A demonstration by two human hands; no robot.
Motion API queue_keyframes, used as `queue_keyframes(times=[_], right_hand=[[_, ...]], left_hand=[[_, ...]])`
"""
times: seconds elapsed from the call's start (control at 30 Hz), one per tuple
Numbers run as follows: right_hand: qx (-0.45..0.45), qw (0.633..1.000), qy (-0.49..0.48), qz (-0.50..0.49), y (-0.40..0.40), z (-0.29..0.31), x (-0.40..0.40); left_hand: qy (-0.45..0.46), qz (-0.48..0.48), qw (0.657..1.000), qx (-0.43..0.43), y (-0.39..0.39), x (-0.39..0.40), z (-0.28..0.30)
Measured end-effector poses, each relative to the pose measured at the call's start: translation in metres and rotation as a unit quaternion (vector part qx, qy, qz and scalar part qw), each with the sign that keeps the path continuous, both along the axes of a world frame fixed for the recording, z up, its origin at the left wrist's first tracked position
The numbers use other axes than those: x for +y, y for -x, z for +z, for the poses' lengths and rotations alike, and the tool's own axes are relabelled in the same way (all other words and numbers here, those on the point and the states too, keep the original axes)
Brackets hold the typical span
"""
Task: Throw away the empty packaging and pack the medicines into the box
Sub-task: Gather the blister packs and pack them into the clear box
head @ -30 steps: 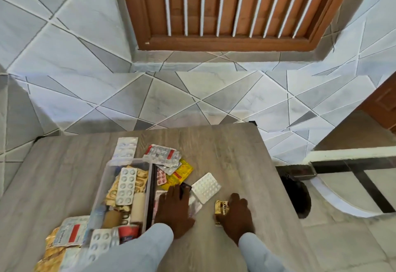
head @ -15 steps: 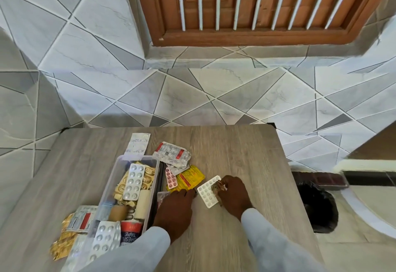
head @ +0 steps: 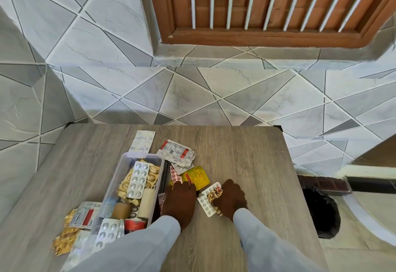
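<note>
A clear plastic box (head: pixel 111 188) stands on the wooden table (head: pixel 246 160), holding blister strips, gold foil packs and small rolls. My left hand (head: pixel 179 202) lies palm down beside the box, fingers on the loose packs to its right. My right hand (head: pixel 230 200) is closed on a crumpled gold foil wrapper (head: pixel 214 194), which rests over a white blister strip (head: pixel 205 204). A yellow sachet (head: pixel 196 177), a pink strip (head: pixel 176 175) and a silver and red pack (head: pixel 176 150) lie just beyond my hands.
A white strip (head: pixel 142 141) lies behind the box. Gold foil packs (head: pixel 64 241) and a red-labelled strip (head: pixel 85 216) sit left of the box. A bin with a black bag (head: pixel 321 214) stands on the floor right of the table. A tiled wall rises behind.
My right hand moved left with the gold wrapper, from the bare table onto the white blister strip. My left hand stayed beside the box. The camera tilted up and right.
</note>
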State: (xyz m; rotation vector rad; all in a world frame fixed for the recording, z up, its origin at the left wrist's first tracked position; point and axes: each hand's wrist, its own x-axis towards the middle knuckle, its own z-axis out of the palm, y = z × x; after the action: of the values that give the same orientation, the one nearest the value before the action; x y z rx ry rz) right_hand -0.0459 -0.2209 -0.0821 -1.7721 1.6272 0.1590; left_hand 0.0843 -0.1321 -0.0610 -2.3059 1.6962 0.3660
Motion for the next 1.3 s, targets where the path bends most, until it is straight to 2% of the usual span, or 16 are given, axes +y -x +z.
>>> queue_keyframes(times=[0.1, 0.17, 0.3, 0.4, 0.53, 0.63, 0.7, 0.83, 0.9, 1.0, 1.03, 1.1, 1.17, 1.2, 1.3], right_hand=[[0.044, 0.999, 0.023, 0.024, -0.001, 0.000, 0.006], [0.031, 0.999, 0.024, 0.016, -0.003, 0.001, 0.010], [-0.092, 0.993, -0.034, -0.064, -0.003, -0.002, 0.019], [-0.129, 0.988, -0.053, -0.067, 0.003, -0.008, 0.020], [-0.214, 0.966, -0.084, -0.122, 0.014, -0.006, 0.014], [-0.269, 0.942, -0.112, -0.165, 0.023, 0.007, 0.011], [-0.298, 0.927, -0.132, -0.183, 0.025, 0.017, 0.012], [-0.347, 0.900, -0.164, -0.208, 0.018, 0.029, 0.017], [-0.374, 0.887, -0.149, -0.225, 0.007, 0.035, 0.020], [-0.389, 0.885, -0.122, -0.226, -0.015, 0.050, 0.025], [-0.391, 0.886, -0.115, -0.221, -0.024, 0.055, 0.028], [-0.398, 0.886, -0.104, -0.216, -0.042, 0.063, 0.035], [-0.405, 0.885, -0.089, -0.212, -0.062, 0.068, 0.045], [-0.407, 0.885, -0.080, -0.210, -0.072, 0.072, 0.051], [-0.397, 0.895, -0.050, -0.198, -0.098, 0.078, 0.068]], left_hand=[[0.017, -0.005, 1.000, 0.023, 0.003, 0.002, -0.002], [0.030, -0.007, 0.999, 0.028, 0.004, 0.004, -0.001], [0.047, -0.009, 0.998, 0.041, 0.003, 0.010, 0.004], [0.066, -0.005, 0.995, 0.078, -0.001, 0.010, 0.006], [0.161, 0.041, 0.973, 0.162, -0.006, 0.010, 0.016], [0.241, 0.145, 0.924, 0.261, -0.009, 0.014, 0.031], [0.261, 0.189, 0.894, 0.309, -0.016, 0.020, 0.040], [0.302, 0.272, 0.806, 0.431, -0.039, 0.035, 0.058], [0.339, 0.325, 0.737, 0.486, -0.060, 0.048, 0.067], [0.383, 0.413, 0.594, 0.574, -0.105, 0.071, 0.073], [0.380, 0.434, 0.570, 0.586, -0.121, 0.080, 0.072], [0.348, 0.468, 0.567, 0.582, -0.144, 0.092, 0.063], [0.320, 0.479, 0.595, 0.560, -0.157, 0.100, 0.051], [0.315, 0.471, 0.630, 0.531, -0.162, 0.103, 0.047], [0.269, 0.398, 0.770, 0.421, -0.159, 0.105, 0.046]])
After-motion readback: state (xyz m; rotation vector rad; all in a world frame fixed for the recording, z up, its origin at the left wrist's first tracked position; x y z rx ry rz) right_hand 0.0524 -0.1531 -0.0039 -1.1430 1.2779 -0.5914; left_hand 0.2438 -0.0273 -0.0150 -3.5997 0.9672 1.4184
